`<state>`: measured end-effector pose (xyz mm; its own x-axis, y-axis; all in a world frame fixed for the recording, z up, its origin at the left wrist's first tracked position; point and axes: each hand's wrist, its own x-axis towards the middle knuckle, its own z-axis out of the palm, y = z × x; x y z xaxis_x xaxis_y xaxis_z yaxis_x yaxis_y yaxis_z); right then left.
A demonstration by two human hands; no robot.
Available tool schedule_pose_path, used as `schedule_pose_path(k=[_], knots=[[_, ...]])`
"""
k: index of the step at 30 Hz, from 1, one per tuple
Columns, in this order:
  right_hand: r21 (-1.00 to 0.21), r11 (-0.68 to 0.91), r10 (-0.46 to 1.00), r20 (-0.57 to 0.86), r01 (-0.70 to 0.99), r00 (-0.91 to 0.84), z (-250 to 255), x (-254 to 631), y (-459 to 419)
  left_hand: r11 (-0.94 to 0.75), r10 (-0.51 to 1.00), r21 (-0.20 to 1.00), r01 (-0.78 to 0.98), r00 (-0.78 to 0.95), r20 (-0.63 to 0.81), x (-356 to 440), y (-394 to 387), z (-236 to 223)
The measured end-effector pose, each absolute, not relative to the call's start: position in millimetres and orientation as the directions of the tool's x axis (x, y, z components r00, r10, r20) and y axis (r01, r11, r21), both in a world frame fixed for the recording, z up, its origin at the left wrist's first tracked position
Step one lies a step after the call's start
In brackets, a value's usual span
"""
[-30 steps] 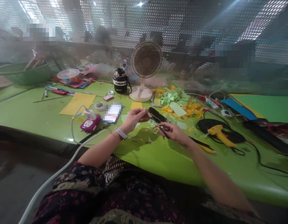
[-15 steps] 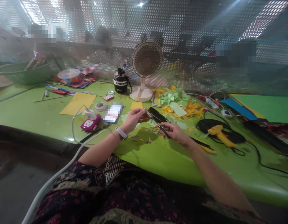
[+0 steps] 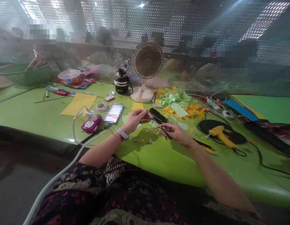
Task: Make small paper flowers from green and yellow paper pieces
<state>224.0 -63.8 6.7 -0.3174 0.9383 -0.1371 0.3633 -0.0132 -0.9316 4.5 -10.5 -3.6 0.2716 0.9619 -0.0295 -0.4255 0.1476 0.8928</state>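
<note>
Black tweezers (image 3: 162, 127) sit pinched between the thumb and fingers of your right hand (image 3: 175, 132), their far end by your left hand (image 3: 134, 118). Its fingers (image 3: 141, 115) lie close together at a dark flat piece (image 3: 157, 115); you can't tell whether they grip it. Paper scraps (image 3: 154, 125) litter the green table (image 3: 159, 162), with a yellow glue gun (image 3: 222, 136) right and a fan (image 3: 148, 61) far.

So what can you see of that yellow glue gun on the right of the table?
The yellow glue gun is a pistol-shaped tool that looks like glossy plastic. It lies on its side on the green table, its narrow nozzle pointing left and its handle angled toward the lower right. It rests on a coil of black cord, with a black cable trailing from its handle end.
</note>
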Motion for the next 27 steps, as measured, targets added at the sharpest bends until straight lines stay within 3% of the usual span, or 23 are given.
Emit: schedule_pose_path(k=[27], knots=[[-0.922,-0.031,0.942,-0.156,0.385,-0.298,9.1,221.7,-65.7,0.146,0.964,0.883,-0.445,0.264,-0.026,5.2,-8.2,-7.4]])
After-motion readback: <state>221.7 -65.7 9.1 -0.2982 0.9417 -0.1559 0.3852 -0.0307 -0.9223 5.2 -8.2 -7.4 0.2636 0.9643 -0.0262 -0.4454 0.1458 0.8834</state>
